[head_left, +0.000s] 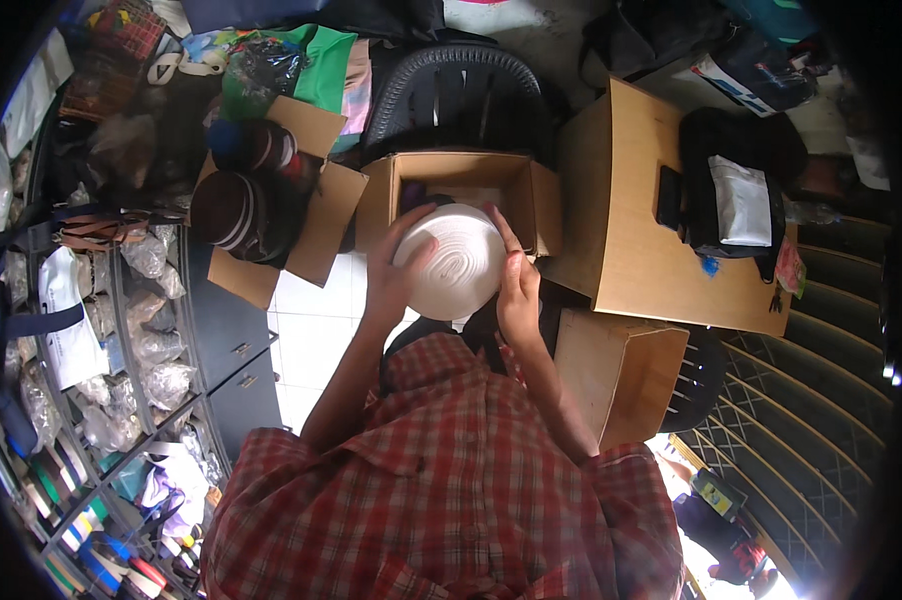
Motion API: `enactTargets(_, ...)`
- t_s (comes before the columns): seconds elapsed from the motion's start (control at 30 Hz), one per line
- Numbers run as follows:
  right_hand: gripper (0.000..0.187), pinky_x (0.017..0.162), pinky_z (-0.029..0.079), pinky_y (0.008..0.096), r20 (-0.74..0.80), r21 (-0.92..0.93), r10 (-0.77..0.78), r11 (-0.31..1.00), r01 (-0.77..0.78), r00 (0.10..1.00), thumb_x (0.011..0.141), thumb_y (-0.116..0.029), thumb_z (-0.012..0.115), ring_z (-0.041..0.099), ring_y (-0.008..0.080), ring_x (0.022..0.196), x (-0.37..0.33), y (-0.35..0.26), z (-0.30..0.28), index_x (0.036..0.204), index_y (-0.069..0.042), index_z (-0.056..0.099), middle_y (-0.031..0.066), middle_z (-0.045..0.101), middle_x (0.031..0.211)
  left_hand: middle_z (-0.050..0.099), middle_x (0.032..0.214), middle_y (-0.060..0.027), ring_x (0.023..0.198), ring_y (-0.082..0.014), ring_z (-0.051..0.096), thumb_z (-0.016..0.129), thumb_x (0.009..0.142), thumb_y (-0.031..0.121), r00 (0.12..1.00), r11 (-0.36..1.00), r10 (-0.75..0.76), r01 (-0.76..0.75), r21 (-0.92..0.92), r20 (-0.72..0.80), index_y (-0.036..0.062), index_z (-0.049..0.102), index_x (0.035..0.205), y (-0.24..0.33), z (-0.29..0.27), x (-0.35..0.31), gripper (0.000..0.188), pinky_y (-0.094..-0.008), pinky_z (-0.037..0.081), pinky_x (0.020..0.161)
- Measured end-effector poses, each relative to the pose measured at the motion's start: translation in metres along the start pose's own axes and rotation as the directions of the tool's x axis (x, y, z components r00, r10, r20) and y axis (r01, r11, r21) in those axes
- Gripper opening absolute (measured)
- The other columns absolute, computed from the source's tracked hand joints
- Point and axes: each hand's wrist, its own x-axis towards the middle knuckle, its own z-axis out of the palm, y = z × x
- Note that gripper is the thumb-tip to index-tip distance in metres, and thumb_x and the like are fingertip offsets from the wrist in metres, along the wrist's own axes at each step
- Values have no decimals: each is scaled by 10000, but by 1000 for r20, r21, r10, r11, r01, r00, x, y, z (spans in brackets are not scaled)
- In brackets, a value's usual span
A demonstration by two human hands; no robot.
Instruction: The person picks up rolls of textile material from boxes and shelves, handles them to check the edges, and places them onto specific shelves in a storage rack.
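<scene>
Between my two hands is a large white roll of webbing or tape point(454, 262), its coiled layers facing up. My left hand point(396, 265) presses on its left side, with the thumb lying over the upper face. Along the right edge, my right hand point(513, 280) curves round the roll. Just beyond it stands an open cardboard box point(379, 200) with a dark purple item point(413, 192) inside, partly hidden by my fingers and the roll. The underside of the roll is hidden.
A black chair point(456, 85) stands behind the box. On the left, another open carton point(316, 235) holds dark brown rolls point(233, 215). A wooden table point(626, 210) with a black bag is on the right, a plywood box point(646, 385) below it. Shelves of plastic-wrapped goods point(156, 340) line the left.
</scene>
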Motion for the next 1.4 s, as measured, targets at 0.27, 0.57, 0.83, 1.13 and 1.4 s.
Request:
enactTargets(0.27,242,869,489,289,267,170,100,974,-149,959,908,-134,623,589,180,1034,-2,0,-4,1101,12,640,135,614,1161,666,1095,-105,968,-179,643,697,785,86,984,996,-82,85,-13,161,75,637,1203,5,-64,1,422,-298,515,857)
enactTargets(0.57,496,923,452,361,-112,-58,147,986,-154,983,854,-143,673,561,256,1101,-27,6,69,1255,0,420,199,554,1197,570,1206,-141,1087,-205,546,552,920,257,958,984,-139,104,-146,-252,10,535,1266,-28,-22,-34,426,-317,425,920)
enactTargets(0.83,413,818,517,350,224,-109,155,985,-133,962,828,-135,707,660,247,947,-37,23,58,1186,-38,523,184,662,1024,622,1092,-114,1001,-183,584,543,915,232,970,977,-210,203,67,124,19,572,1181,-25,-62,-38,342,-296,458,871)
enactTargets(1.13,404,834,515,356,276,-104,298,954,-280,914,834,-161,690,658,275,978,-38,52,51,1191,-64,529,186,655,1060,639,1085,-124,996,-189,603,562,910,177,942,932,-325,335,-141,89,31,602,1208,-53,-55,-43,334,-300,473,871)
enactTargets(1.4,388,839,476,312,374,-222,511,860,-460,774,906,-225,582,596,173,992,-17,88,27,1252,-61,520,107,625,1077,644,1091,-96,980,-190,610,623,879,203,918,919,-392,394,-18,58,38,616,1176,-111,-32,-20,339,-311,478,867)
